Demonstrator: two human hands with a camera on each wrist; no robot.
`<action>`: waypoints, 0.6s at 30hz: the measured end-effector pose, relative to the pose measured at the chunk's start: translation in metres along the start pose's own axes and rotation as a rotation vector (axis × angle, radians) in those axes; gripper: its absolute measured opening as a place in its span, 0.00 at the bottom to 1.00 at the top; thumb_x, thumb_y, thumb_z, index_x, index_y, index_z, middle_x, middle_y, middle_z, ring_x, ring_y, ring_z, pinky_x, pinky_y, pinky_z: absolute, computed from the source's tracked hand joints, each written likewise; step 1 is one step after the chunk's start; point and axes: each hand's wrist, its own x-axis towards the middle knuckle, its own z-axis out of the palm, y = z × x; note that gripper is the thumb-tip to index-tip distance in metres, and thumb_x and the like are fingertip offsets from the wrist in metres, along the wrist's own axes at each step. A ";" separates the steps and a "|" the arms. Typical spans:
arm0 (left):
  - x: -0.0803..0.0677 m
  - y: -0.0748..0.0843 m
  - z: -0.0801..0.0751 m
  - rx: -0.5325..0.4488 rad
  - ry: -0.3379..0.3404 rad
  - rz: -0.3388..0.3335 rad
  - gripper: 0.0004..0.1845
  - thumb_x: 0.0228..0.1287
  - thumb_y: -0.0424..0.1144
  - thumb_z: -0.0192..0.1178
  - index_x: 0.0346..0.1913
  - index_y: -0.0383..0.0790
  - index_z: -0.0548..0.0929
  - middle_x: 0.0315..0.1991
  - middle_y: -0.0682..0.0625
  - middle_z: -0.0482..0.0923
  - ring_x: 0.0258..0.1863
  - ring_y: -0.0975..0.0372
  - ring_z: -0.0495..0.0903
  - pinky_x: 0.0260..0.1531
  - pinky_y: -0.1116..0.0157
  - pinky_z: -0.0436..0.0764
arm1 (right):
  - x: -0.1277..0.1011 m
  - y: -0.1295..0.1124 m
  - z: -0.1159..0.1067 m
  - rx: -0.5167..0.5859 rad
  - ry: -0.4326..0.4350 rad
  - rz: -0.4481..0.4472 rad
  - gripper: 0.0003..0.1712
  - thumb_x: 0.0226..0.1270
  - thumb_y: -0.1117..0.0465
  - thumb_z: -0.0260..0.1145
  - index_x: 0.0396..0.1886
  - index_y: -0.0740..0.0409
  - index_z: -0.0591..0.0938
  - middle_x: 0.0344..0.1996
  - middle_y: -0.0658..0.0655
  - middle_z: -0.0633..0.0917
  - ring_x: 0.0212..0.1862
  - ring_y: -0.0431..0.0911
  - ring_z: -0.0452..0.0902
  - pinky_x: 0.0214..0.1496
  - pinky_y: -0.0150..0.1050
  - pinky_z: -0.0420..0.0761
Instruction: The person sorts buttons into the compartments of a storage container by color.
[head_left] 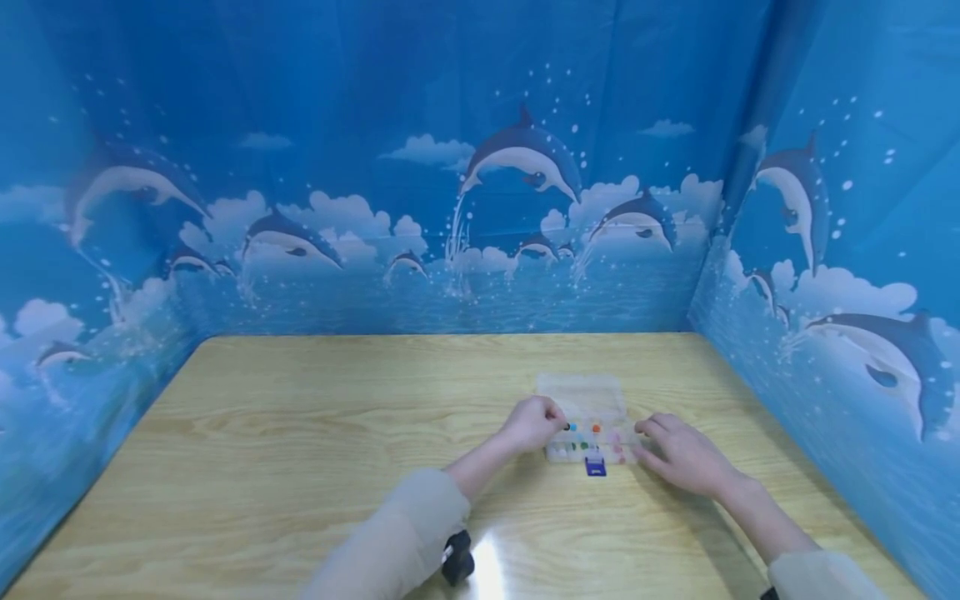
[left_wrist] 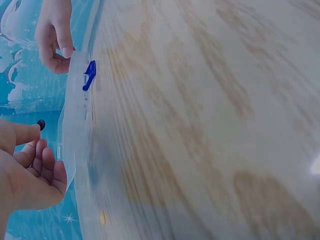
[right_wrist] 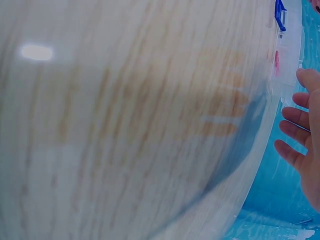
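A clear plastic compartment box [head_left: 557,454] lies on the table with its clear lid [head_left: 580,392] folded back and a blue latch [head_left: 596,467] at its front. Small coloured pieces sit in its compartments, among them an orange one [head_left: 596,428] and several pink ones [head_left: 617,450]. Over the box's left side, my left hand [head_left: 532,423] pinches a small, round black piece [left_wrist: 41,124] between thumb and forefinger. At the box's right end is my right hand [head_left: 681,454], fingers spread and relaxed, fingertips right by the wall and nothing held.
The box stands right of centre on a wood-grain table [head_left: 315,417]. Blue curtains [head_left: 360,125] printed with dolphins rise along the back and both sides. A small yellow piece [left_wrist: 103,218] shows near the table edge in the left wrist view.
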 end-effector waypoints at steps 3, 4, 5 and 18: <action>0.000 0.003 0.003 -0.002 -0.006 -0.004 0.03 0.61 0.32 0.58 0.33 0.37 0.81 0.28 0.54 0.77 0.27 0.66 0.73 0.26 0.71 0.74 | 0.000 0.000 0.000 -0.002 -0.001 0.004 0.19 0.58 0.56 0.66 0.44 0.66 0.78 0.38 0.58 0.79 0.41 0.52 0.76 0.45 0.50 0.76; 0.000 0.004 0.004 -0.005 -0.008 -0.005 0.03 0.61 0.32 0.58 0.33 0.37 0.81 0.28 0.54 0.77 0.27 0.66 0.73 0.26 0.71 0.74 | 0.000 0.000 0.000 -0.004 -0.001 0.005 0.19 0.58 0.56 0.66 0.44 0.66 0.78 0.38 0.58 0.79 0.41 0.52 0.76 0.45 0.50 0.76; 0.000 0.005 0.005 -0.008 -0.009 -0.006 0.03 0.61 0.32 0.58 0.33 0.37 0.81 0.28 0.54 0.76 0.27 0.66 0.73 0.26 0.71 0.74 | 0.000 0.000 0.000 -0.004 0.000 0.005 0.19 0.58 0.56 0.66 0.44 0.66 0.78 0.38 0.58 0.79 0.41 0.52 0.76 0.45 0.50 0.76; -0.001 0.014 0.018 -0.062 -0.017 -0.053 0.04 0.64 0.33 0.56 0.32 0.41 0.80 0.24 0.54 0.74 0.19 0.65 0.69 0.19 0.70 0.71 | 0.000 0.000 0.002 -0.004 0.012 -0.003 0.19 0.58 0.56 0.66 0.43 0.65 0.79 0.37 0.57 0.79 0.40 0.51 0.76 0.44 0.49 0.76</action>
